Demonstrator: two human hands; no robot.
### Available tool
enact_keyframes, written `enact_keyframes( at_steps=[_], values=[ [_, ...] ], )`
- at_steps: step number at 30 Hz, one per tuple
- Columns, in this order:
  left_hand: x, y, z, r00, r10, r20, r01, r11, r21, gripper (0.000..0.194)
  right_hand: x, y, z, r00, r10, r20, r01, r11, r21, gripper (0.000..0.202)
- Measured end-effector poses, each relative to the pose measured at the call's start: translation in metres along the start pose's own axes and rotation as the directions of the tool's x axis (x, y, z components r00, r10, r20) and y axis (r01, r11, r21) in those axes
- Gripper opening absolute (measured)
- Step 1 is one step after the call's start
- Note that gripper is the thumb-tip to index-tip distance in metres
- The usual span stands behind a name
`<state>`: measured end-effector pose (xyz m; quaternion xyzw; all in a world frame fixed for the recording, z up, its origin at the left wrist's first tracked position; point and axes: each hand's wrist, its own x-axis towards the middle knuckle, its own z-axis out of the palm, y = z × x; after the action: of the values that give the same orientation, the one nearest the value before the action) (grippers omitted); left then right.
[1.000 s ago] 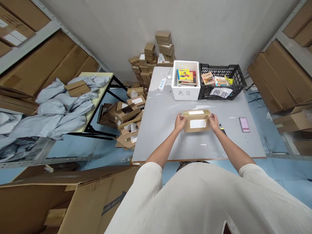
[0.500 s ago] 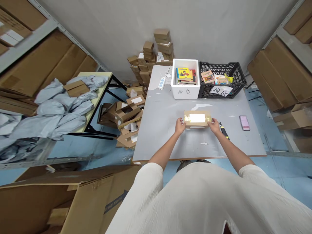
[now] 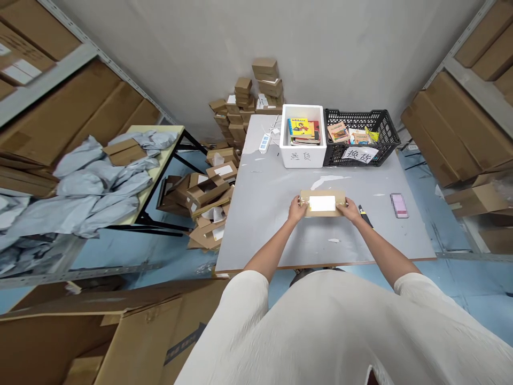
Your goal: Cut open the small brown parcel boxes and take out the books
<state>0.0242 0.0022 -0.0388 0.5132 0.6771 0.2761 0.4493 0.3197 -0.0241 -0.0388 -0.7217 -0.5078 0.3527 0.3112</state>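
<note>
A small cardboard box with a white label and shiny tape at its ends is held over the grey table. My left hand grips its left end, thumb on the labelled face. At the opposite end my right hand is closed on it in the same way. A yellow and black utility knife lies just right of my right hand. Farther right rests a pink, blurred-out flat item.
At the table's back stand a white bin and a black crate, both holding books. A power strip lies left of them. Cardboard boxes pile up on the floor, beside a side table with grey parcels. A large open carton stands nearby.
The box has tilted, so its labelled face turns more toward me, with both hands still on its ends. The whole view has shifted slightly.
</note>
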Motion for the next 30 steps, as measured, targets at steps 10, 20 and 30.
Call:
enact_keyframes(
  at_steps=[10, 20, 30],
  values=[
    [0.005, 0.005, 0.006, 0.998, 0.033, -0.054, -0.031, 0.999, 0.036, 0.057, -0.004, -0.009, 0.000, 0.995, 0.049, -0.083, -0.055, 0.996, -0.070, 0.063],
    [-0.007, -0.014, 0.001, 0.997, -0.074, -0.009, 0.074, 0.996, 0.047, 0.067, -0.017, -0.002, 0.002, 0.970, 0.243, -0.010, -0.243, 0.970, 0.002, 0.055],
    [-0.007, -0.039, 0.007, 0.998, -0.059, -0.006, 0.060, 0.990, 0.125, 0.078, -0.020, 0.023, 0.011, 0.978, 0.210, 0.001, -0.210, 0.977, -0.044, 0.048]
  ],
)
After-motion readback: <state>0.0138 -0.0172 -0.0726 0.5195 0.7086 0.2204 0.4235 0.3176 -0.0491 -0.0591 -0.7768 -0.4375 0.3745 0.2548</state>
